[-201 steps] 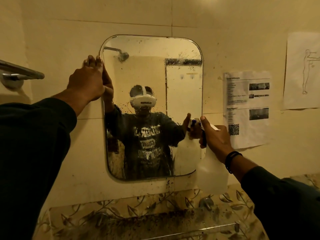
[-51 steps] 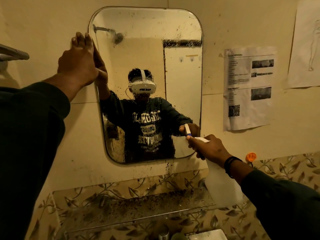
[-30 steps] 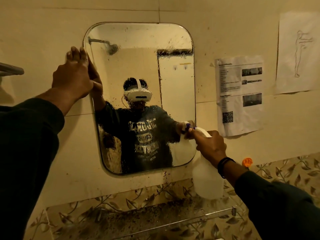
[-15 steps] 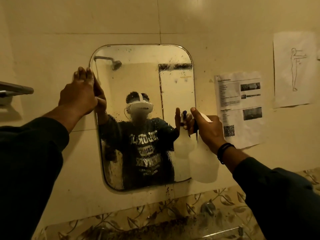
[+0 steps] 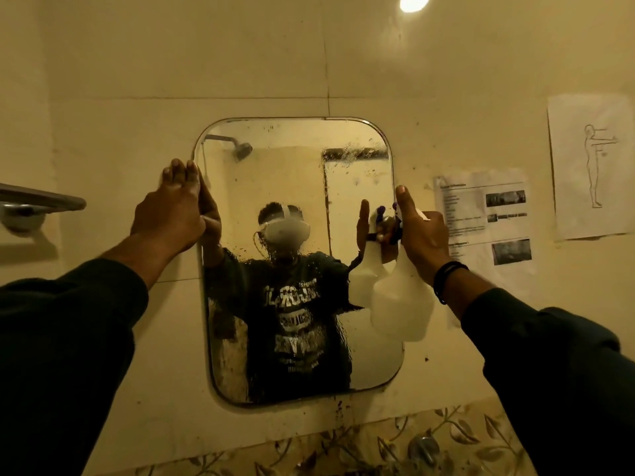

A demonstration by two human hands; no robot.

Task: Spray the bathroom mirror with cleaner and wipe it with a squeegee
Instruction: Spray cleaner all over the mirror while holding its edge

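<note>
The mirror [image 5: 299,262] hangs on the wall [image 5: 240,63] at the centre, with the left hand [image 5: 171,209] laid flat on its upper left edge and the right hand [image 5: 421,231] holding the spray bottle [image 5: 400,304] just in front of its right edge. A towel bar [image 5: 37,201] sits on the wall well to the left of the mirror. To its right a printed sheet [image 5: 488,228] is stuck up behind the right hand, a figure drawing [image 5: 591,166] farther right and higher, and a lamp [image 5: 414,2] shines near the top.

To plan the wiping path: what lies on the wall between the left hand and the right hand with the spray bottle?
In the head view, only the mirror lies between the left hand and the right hand gripping the spray bottle.
</note>
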